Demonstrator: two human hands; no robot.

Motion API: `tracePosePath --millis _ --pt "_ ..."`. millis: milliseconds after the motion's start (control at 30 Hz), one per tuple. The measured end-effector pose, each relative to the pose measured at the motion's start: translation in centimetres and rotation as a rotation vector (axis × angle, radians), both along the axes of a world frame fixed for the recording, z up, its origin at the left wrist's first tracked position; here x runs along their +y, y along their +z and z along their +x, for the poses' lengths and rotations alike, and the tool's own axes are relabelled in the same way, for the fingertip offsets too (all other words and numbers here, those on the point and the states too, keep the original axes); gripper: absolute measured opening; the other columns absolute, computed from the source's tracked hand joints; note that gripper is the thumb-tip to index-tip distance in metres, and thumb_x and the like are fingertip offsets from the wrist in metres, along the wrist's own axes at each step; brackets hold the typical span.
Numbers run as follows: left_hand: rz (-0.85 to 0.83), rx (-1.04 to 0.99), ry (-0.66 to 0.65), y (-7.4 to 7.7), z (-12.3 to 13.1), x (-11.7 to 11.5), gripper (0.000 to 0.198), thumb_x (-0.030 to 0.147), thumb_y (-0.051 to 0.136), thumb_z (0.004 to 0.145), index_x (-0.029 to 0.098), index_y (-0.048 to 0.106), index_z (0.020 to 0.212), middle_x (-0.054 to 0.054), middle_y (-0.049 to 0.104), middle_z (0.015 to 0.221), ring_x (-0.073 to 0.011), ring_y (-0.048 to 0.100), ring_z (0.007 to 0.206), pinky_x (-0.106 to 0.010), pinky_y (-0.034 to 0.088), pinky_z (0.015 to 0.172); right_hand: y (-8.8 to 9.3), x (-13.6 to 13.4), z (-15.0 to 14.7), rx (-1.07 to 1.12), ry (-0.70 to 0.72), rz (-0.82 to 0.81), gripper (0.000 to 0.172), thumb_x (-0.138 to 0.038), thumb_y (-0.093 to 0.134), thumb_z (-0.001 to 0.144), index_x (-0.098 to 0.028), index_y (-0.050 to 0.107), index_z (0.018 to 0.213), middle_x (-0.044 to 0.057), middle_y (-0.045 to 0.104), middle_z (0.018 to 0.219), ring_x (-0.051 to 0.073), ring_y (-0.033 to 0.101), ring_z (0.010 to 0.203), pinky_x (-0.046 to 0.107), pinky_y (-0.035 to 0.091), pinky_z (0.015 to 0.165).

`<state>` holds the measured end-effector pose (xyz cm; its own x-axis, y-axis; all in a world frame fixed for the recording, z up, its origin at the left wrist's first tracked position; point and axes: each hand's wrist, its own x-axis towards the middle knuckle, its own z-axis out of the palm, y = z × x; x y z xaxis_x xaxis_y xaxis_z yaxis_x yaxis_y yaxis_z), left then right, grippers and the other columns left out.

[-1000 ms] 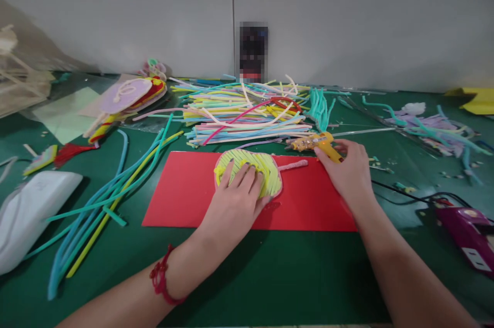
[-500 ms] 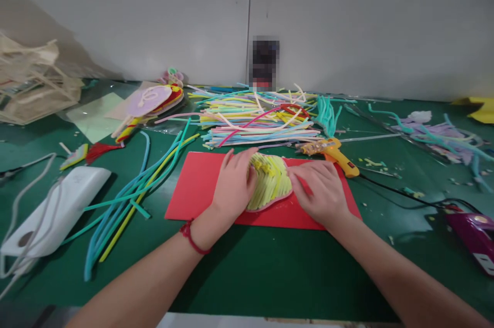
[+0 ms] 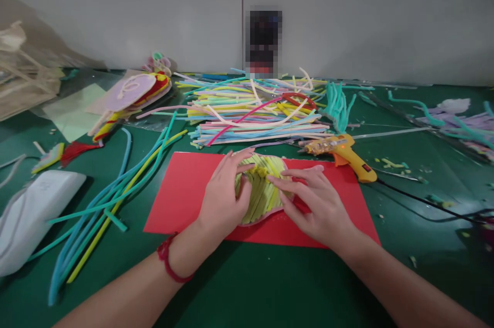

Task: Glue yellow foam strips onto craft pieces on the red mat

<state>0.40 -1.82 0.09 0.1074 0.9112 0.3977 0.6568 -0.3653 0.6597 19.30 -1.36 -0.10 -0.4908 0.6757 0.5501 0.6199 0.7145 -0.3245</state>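
A rounded craft panel (image 3: 262,199), covered with rows of yellow-green pipe cleaners and edged in pale pink, lies on a red sheet (image 3: 177,189). A small bright yellow tuft (image 3: 259,170) sits near its upper middle. My left hand (image 3: 226,194) curls around the panel's left side, fingers at the far edge and thumb on the near part, gripping it. From the right, my right hand (image 3: 316,199) reaches over the panel with fingers apart. Its index fingertip is at or just beside the tuft; whether it touches I cannot tell.
Behind the sheet lies a heap of coloured pipe cleaners (image 3: 231,117) with red-handled scissors (image 3: 299,100). A yellow glue gun (image 3: 353,158) rests at right, its cord trailing. Loose blue and yellow stems (image 3: 116,204), a white power bank (image 3: 46,209) and a lilac paddle-shaped craft (image 3: 131,92) are left.
My right hand has moved from the panel's right edge inward over its surface, and its fingers have spread. My left hand stays around the left side. The camera view has shifted slightly.
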Motion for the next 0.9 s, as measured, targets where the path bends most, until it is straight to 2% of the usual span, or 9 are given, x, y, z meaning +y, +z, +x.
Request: tracePosePath --millis 167,467,667,800,900 --pt "-0.014 0.079 0.011 0.02 -0.03 0.06 0.037 0.009 0.041 0.083 0.021 0.044 0.118 -0.006 0.064 0.117 -0.0157 0.068 0.092 -0.042 0.040 0.105 0.01 0.12 -0.10 -0.047 0.001 -0.003 0.023 -0.017 0.052 0.085 -0.020 0.062 0.106 0.011 0.069 0.101 0.022 0.063 0.099 0.039 0.050 0.081" --pt "-0.007 0.286 0.005 0.03 0.00 -0.04 0.041 0.011 0.044 0.081 0.015 0.045 0.122 -0.008 0.064 0.117 -0.0194 0.060 0.108 -0.033 0.052 0.090 -0.37 0.17 -0.07 -0.028 0.011 -0.046 0.022 -0.016 0.054 0.085 -0.019 0.061 0.105 0.011 0.067 0.104 0.022 0.061 0.102 0.041 0.051 0.085" --pt "0.205 0.367 -0.066 0.00 0.11 -0.31 0.039 0.008 0.042 0.083 0.016 0.046 0.121 -0.006 0.069 0.107 -0.0160 0.066 0.095 -0.036 0.041 0.104 -0.23 0.03 0.01 0.027 -0.001 0.006 0.022 -0.013 0.055 0.083 -0.021 0.060 0.102 0.009 0.069 0.103 0.022 0.062 0.103 0.042 0.049 0.090" --pt "0.209 0.376 -0.096 0.20 0.17 -0.60 0.034 0.007 0.041 0.084 0.016 0.049 0.115 -0.003 0.072 0.099 -0.0127 0.068 0.086 -0.035 0.038 0.107 -0.26 0.06 0.19 0.081 -0.094 0.008 0.028 -0.011 0.054 0.082 -0.023 0.061 0.107 0.007 0.070 0.102 0.022 0.063 0.101 0.043 0.048 0.093" --pt "0.184 0.391 -0.099 0.26 0.33 -0.76 0.030 0.008 0.041 0.085 0.015 0.051 0.112 -0.003 0.072 0.096 -0.0125 0.069 0.082 -0.036 0.037 0.108 -0.36 0.18 0.19 0.107 -0.134 -0.034 0.026 -0.012 0.054 0.082 -0.023 0.061 0.105 0.008 0.069 0.104 0.023 0.062 0.102 0.045 0.047 0.093"
